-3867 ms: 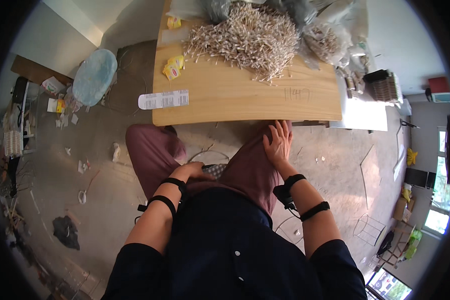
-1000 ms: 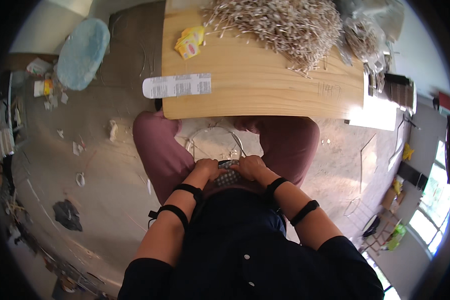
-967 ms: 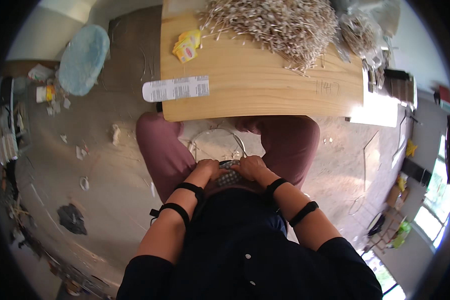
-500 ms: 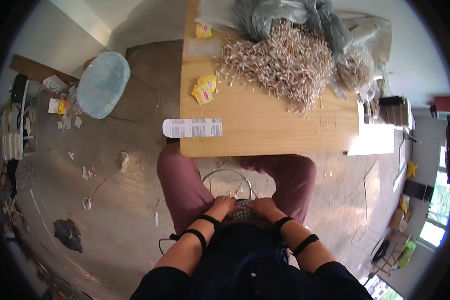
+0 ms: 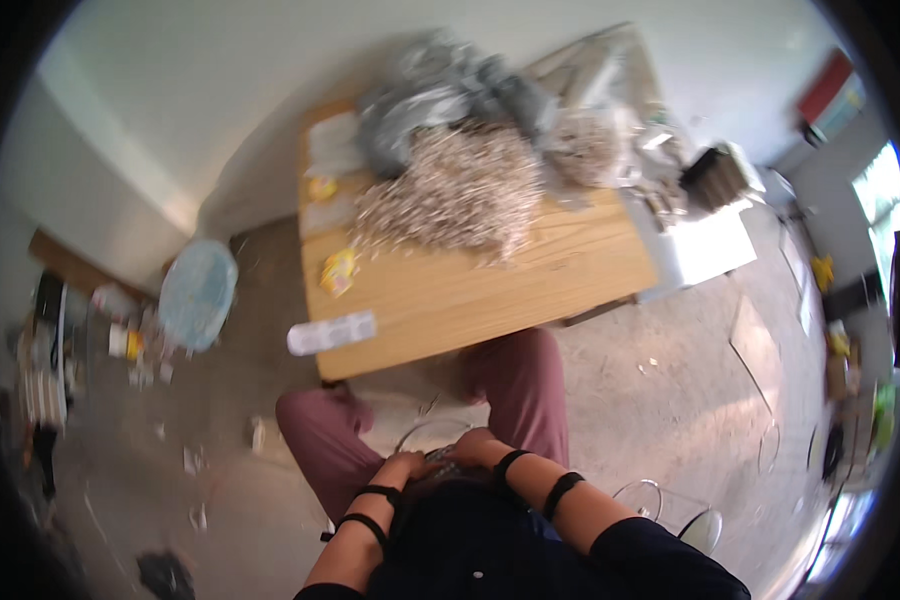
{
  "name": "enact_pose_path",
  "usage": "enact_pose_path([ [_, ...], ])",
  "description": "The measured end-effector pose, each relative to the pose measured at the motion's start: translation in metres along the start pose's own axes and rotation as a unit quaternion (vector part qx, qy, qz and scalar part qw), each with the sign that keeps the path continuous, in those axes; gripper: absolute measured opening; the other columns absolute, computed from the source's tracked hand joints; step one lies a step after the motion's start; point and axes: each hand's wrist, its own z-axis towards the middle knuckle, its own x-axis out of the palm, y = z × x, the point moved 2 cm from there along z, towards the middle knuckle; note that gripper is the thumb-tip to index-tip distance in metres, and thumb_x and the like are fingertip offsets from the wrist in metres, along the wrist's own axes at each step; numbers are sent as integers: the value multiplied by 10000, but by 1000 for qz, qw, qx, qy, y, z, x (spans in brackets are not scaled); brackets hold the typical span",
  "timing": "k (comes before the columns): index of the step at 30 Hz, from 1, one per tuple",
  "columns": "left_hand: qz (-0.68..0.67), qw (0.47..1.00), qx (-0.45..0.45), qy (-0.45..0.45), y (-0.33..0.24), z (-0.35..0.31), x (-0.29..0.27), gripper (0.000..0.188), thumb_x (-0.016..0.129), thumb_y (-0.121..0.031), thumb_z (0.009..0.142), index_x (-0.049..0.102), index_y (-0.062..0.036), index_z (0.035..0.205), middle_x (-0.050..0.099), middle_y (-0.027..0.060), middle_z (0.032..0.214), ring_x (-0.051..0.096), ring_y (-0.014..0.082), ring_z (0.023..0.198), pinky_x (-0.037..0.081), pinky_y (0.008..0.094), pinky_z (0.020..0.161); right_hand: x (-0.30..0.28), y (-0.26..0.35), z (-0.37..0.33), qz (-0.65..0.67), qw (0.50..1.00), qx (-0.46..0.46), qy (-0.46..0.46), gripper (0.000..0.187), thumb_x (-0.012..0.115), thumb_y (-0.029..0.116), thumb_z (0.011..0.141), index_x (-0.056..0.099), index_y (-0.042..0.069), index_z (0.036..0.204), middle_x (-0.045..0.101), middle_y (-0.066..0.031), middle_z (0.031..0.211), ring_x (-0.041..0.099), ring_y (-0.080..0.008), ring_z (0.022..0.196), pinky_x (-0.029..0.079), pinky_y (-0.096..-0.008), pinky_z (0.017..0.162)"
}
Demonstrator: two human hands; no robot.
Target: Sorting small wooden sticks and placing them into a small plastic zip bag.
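Between my thighs shows the front of a grey stool seat with light dots. My left hand is closed on its left side. My right hand is closed on its right side, close to the left hand. The fingers of both hands are partly hidden and blurred. In front of my knees stands a wooden table. A heap of cotton swabs lies on it, with grey plastic bags behind. Yellow packets and a printed white strip lie near the table's left side.
A pale blue round stool stands on the floor at the left, by shelving with litter. A clear bag of swabs sits at the table's back right, next to a white surface. Black plastic lies on the floor at lower left.
The view has swung and tilted, so the table appears lower, further left and slanted. Both hands stay at the stool seat. A metal-framed stool now shows behind my right arm.
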Motion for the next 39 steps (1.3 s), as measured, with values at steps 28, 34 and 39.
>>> enact_pose_path([
  [28, -365, 780, 178, -476, 92, -185, -25, 274, 496, -131, 1013, 626, 63, 1157, 710, 168, 1040, 687, 215, 947, 536, 329, 849, -38, -21, -32, -41, 913, -45, -404, 154, 617, 253, 836, 678, 113, 818, 685, -62, 808, 641, -241, 899, 401, -391, 969],
  [34, -377, 752, 203, -501, 119, -149, -60, 227, 524, -101, 1004, 637, 35, 1147, 710, 147, 1076, 677, 208, 1006, 517, 311, 891, -106, -26, -32, 231, 882, -71, -405, 230, 578, 110, 876, 683, 58, 1074, 710, -113, 770, 710, -274, 749, 562, -380, 698],
  [39, -85, 768, 166, -612, 100, -131, -81, 239, 650, -242, 897, 696, -72, 1058, 641, 96, 1214, 510, 322, 1249, 364, 501, 1079, -207, -14, 7, 255, 820, -137, -493, 180, 602, 120, 897, 687, 37, 1032, 691, -167, 909, 672, -353, 854, 529, -419, 751],
])
